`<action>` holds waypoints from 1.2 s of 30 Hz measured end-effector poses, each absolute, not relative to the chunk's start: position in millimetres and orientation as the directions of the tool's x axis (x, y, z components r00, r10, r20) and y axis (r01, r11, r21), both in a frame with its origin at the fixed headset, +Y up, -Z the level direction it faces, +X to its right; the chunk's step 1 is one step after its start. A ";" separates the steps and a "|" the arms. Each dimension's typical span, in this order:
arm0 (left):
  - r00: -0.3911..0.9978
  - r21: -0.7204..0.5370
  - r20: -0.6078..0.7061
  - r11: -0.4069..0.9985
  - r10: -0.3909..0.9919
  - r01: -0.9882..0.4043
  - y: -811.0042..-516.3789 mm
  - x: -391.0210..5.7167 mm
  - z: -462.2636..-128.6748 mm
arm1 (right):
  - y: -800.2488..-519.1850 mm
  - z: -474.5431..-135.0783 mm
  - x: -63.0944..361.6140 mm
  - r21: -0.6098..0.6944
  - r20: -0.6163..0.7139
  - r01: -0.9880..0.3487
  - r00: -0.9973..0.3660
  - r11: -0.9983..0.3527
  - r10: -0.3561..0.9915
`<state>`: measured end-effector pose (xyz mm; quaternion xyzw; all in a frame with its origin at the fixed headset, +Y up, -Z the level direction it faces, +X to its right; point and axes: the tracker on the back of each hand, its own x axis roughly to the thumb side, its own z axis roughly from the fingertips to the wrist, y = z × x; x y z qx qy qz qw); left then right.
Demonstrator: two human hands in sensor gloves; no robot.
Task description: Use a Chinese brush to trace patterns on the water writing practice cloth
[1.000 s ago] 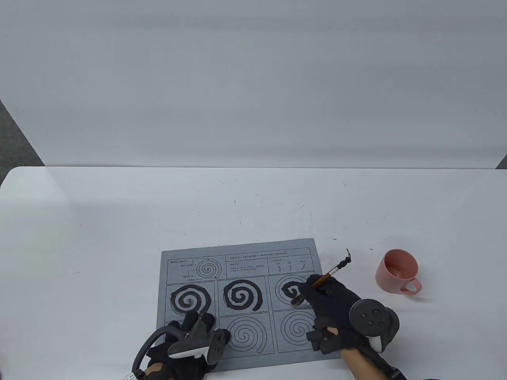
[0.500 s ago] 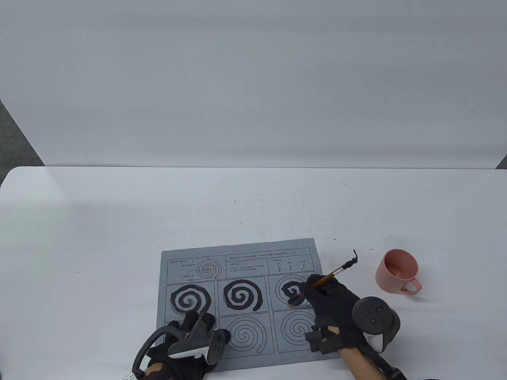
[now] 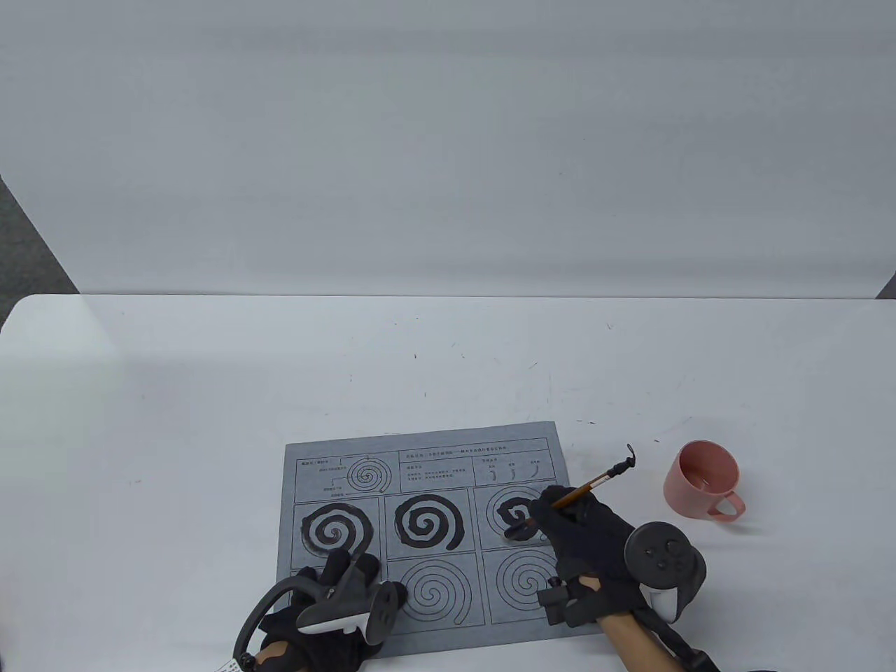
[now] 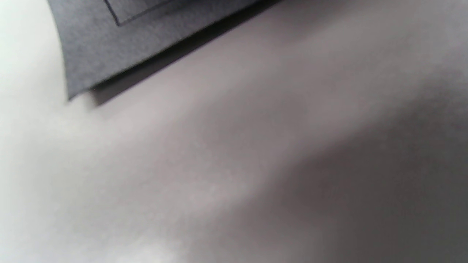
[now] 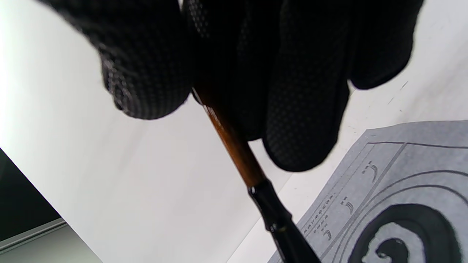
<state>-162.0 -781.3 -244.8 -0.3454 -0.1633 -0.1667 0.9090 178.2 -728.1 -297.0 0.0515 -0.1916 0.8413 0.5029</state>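
1. The brush (image 3: 577, 493) slants over the top-right spiral square of the cloth (image 3: 427, 532), its dark tip down on the half-inked spiral (image 3: 516, 519) and its corded end pointing far-right.
2. The right hand (image 3: 588, 539) grips the brush, fingers (image 5: 303, 109) clamped round the brown shaft (image 5: 234, 146) above the black ferrule.
3. The grey cloth lies on the near middle of the white desk (image 3: 210, 392); the two spirals left of the brush are fully inked, and the near-row spirals in view are only outlined.
4. The left hand (image 3: 329, 609) rests on the cloth's near-left corner (image 4: 95, 54); I cannot tell how its fingers lie.
5. A pink cup (image 3: 702, 488) stands on the desk right of the cloth, apart from it.
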 end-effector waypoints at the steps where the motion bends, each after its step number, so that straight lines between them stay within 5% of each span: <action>1: 0.891 -0.573 0.412 0.706 -0.190 0.416 -781.3 -162.0 -244.8 | -728.1 -297.0 178.2 -0.270 0.279 -0.866 -0.489 -0.421 0.826; 36: 0.891 -0.573 0.412 0.706 -0.190 0.416 -781.3 -162.0 -244.8 | -733.5 -298.5 175.2 -0.219 0.249 -0.907 -0.409 -0.361 0.878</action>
